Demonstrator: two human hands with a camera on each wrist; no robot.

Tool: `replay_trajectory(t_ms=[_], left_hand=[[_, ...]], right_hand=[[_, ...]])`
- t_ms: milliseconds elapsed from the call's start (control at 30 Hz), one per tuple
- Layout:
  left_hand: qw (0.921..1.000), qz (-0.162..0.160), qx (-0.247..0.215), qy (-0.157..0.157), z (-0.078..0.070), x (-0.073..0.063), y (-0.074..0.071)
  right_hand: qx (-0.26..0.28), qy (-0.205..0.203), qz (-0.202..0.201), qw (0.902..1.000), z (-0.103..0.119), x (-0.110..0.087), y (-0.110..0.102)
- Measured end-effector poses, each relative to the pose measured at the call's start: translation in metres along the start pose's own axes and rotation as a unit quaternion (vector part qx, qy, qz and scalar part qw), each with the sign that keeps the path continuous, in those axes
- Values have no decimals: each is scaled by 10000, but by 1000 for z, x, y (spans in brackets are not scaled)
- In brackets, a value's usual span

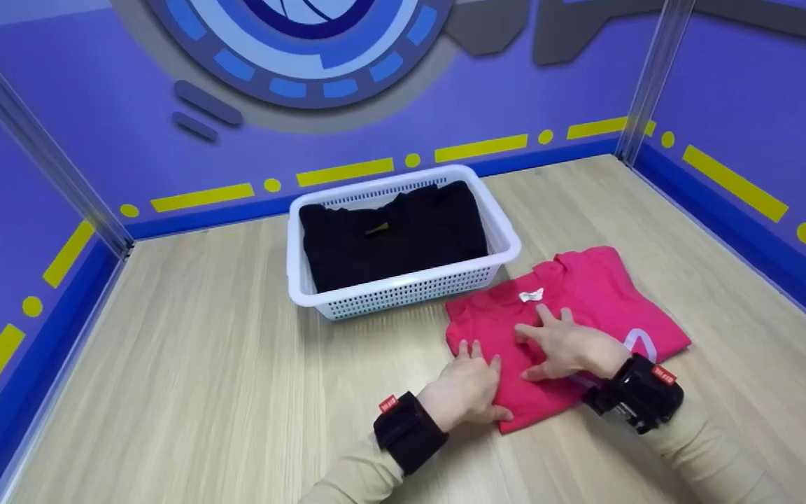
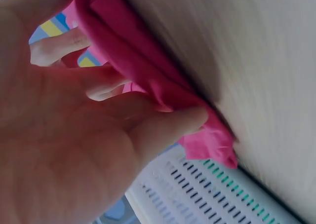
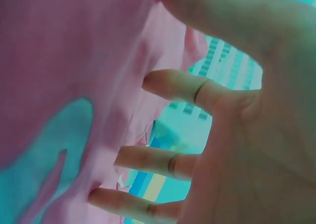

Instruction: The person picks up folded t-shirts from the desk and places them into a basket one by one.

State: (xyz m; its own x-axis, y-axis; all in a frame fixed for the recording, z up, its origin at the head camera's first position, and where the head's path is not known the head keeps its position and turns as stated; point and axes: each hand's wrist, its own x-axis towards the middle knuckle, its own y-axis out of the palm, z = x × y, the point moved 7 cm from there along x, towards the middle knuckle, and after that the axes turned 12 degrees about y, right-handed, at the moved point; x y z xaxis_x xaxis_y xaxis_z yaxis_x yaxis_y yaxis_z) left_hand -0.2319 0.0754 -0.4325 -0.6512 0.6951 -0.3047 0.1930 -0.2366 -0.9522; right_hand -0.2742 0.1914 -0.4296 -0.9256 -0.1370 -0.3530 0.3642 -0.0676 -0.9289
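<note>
A folded pink T-shirt lies flat on the table, its collar with a white label toward the basket and part of a pale print at its right. My left hand rests along the shirt's left edge, fingers spread; in the left wrist view the fingertips touch the layered fold. On top of the shirt, my right hand presses with spread fingertips just below the collar. The right wrist view shows those fingertips against the pink cloth.
Behind the shirt stands a white perforated basket holding a folded black garment with a small yellow mark at its neck. The shirt's upper left corner lies close to the basket. Blue printed panels wall the wood-grain table at the back and sides.
</note>
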Motion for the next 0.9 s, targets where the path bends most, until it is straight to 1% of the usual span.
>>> replay_trajectory(t_ms=[100,300,400,500,600,667,733,800,833,900], left_hand=[[10000,-1,-66,-5,6,-8,-1],[9999,-69,-119,-62,20,-26,0],[9993,-116,-322,-145,25,-33,1],[9979,-155,-578,-227,30,-36,1],[9963,-345,-751,-236,33,-36,0],[9950,-612,-770,-164,34,-34,-2],[9935,-860,-747,-24,34,-32,-4],[9925,-950,-756,118,33,-29,-3],[9922,-943,-793,169,33,-28,-2],[9921,-789,-954,204,33,-27,1]], right_hand=[[-59,0,0,10000,13,1,0],[5,292,246,9993,37,2,6],[35,307,284,9991,48,2,8],[97,179,393,9990,50,2,6],[178,-191,407,9988,40,2,-5],[206,-321,306,9988,27,3,-15],[208,-279,103,9993,11,4,-26],[216,-16,19,9998,-5,6,-32],[199,95,12,9998,-12,7,-33],[172,275,99,9994,-21,11,-33]])
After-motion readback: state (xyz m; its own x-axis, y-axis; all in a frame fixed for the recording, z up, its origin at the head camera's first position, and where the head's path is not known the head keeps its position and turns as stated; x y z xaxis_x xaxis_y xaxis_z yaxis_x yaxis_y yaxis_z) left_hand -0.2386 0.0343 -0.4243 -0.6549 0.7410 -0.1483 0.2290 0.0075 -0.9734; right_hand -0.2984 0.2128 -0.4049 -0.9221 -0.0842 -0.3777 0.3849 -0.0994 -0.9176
